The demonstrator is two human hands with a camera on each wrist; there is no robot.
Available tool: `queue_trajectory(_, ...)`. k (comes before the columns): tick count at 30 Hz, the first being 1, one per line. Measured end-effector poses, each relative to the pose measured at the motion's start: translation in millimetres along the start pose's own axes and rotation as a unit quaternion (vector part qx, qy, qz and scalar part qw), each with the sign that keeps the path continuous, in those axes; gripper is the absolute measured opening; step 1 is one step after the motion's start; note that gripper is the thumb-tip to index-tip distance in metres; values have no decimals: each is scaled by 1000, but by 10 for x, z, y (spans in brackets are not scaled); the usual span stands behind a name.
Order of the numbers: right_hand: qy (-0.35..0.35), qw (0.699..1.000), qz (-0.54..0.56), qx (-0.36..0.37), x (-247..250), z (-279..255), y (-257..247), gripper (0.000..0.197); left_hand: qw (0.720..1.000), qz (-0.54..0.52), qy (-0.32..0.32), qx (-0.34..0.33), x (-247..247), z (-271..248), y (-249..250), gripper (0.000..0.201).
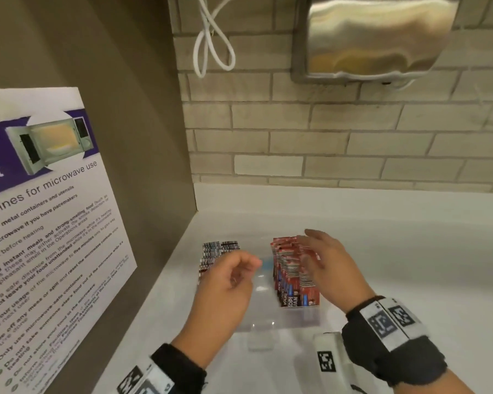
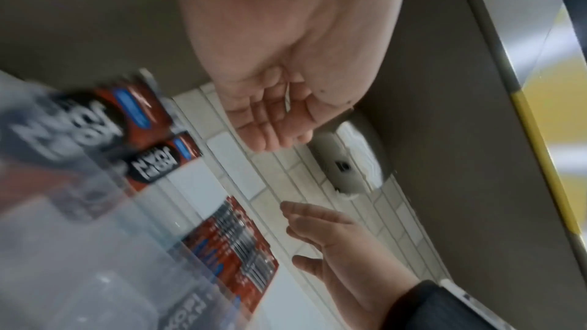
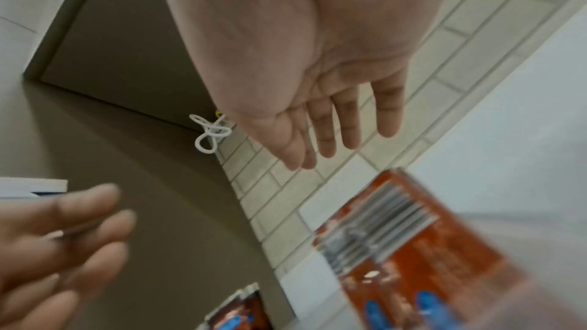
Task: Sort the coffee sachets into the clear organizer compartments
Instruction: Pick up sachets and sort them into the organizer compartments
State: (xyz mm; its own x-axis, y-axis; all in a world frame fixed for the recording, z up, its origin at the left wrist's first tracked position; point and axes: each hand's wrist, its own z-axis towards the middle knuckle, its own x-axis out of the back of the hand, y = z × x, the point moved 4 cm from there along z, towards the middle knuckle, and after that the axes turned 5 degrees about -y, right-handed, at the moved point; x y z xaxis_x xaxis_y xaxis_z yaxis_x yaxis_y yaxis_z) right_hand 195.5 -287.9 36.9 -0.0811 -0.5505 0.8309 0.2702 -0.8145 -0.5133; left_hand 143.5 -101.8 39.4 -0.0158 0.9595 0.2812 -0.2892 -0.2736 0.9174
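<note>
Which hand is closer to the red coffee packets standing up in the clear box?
The right hand. It sits open over the red coffee packets, seemingly touching their tops. The left hand is off to their left, fingers loosely curled, holding nothing, above the clear box.

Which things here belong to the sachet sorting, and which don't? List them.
Job: red sachets, dark-edged sachets, clear organizer, left hand, right hand.

Lying about: microwave poster, white cable, steel wall unit.

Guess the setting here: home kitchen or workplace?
Probably a workplace pantry: a microwave-use guidelines poster on the side panel, a steel wall dispenser on the brick-tile backsplash, and coffee sachets stocked in a clear organizer.
</note>
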Motion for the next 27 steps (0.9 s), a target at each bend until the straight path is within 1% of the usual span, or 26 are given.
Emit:
queue_trajectory(1,-27,999,-25,-17,-6,-45,72,46,999,31,-29,-3,-130,82,11,43)
queue_trajectory(3,-85,993,-68,-46,-61,-138,162,56,992,99,-78,-16,-351,242,29,37)
queue_trajectory(5,-131,985,-90,-63,-156,-216,203,62,980,162,-110,-19,-507,386,7,35)
queue_trajectory(7,-158,980,-106,-61,-258,-254,218,65,970,206,-130,-9,-612,515,-61,41)
queue_trajectory(10,-179,972,-142,-56,-341,-273,235,65,959,239,-153,3,-720,626,-170,45)
queue_trajectory(16,-188,964,-173,-67,-328,-310,245,65,953,265,-145,0,-771,674,-297,35)
queue_trajectory(18,-188,961,-187,-73,-347,-326,264,69,952,269,-145,0,-771,670,-312,30)
queue_trajectory(19,-183,961,-194,-74,-350,-334,267,74,951,271,-148,0,-769,664,-319,29)
queue_trajectory(20,-179,960,-199,-77,-356,-344,274,74,950,275,-150,-1,-765,657,-318,28)
queue_trajectory(22,-169,962,-198,-80,-357,-363,272,69,947,285,-149,-1,-754,646,-312,25)
queue_trajectory(27,-142,968,-192,-81,-316,-367,239,69,952,262,-156,14,-741,620,-280,21)
